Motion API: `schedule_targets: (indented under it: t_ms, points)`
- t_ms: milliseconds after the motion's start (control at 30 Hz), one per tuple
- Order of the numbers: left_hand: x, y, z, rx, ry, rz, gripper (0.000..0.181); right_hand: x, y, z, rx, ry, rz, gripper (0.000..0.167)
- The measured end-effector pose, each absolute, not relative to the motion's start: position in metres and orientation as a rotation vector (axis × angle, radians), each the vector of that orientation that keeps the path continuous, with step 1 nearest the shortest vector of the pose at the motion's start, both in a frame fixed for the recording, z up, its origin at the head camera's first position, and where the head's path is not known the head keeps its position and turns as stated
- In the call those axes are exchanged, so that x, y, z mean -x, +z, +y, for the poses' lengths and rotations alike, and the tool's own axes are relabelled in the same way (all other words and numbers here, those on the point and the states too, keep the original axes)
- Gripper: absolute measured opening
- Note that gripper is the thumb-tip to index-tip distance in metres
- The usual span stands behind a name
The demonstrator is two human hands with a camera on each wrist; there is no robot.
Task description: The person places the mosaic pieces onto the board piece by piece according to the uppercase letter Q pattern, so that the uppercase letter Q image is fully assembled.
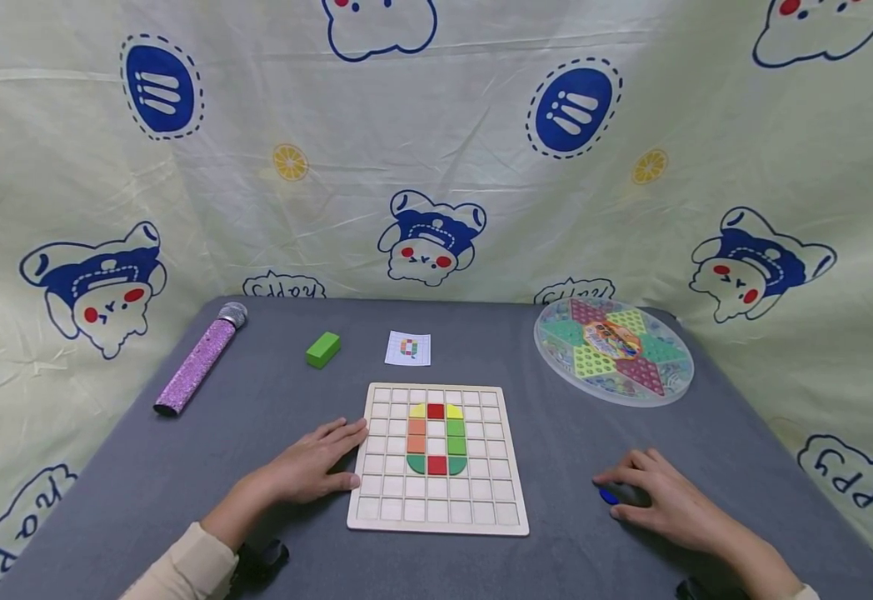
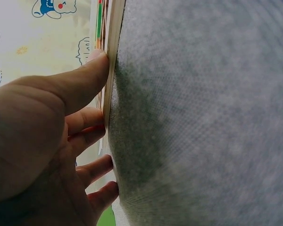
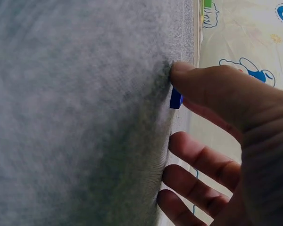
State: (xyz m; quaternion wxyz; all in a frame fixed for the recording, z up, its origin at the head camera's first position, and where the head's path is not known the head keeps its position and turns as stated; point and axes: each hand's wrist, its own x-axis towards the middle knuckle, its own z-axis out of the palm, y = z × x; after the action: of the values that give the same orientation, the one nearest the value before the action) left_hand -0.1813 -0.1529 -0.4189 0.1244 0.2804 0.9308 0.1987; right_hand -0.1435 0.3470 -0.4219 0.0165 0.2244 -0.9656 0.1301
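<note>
A pale wooden grid board (image 1: 436,508) lies mid-table, with coloured pieces forming a rounded ring: yellow and dark green corners, red squares (image 1: 436,411) at top and bottom, orange squares (image 1: 416,436) on the left and green squares (image 1: 456,436) on the right. My left hand (image 1: 309,462) rests at its left edge, fingers extended and thumb touching the side. To the right of the board, my right hand (image 1: 669,500) pinches a small blue piece (image 1: 609,497) between thumb and index finger at the cloth. In the right wrist view the blue piece (image 3: 176,98) is partly hidden by the thumb.
Behind the board lie a pattern card (image 1: 408,348) and a green block (image 1: 323,350). A glittery purple microphone (image 1: 200,362) is at the left edge. A round Chinese checkers board (image 1: 614,352) lies back right. The grey-covered table meets a printed curtain at the back.
</note>
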Motion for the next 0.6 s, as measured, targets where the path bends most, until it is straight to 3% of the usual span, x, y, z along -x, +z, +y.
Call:
schedule_targets:
  t_ms: [600]
  points:
    - [0.1813, -0.4191, -0.1521, -0.815, 0.582, 2.715, 0.072, 0.1435, -0.4196, 0.3521, -0.743, 0.429, -3.001, 0.023]
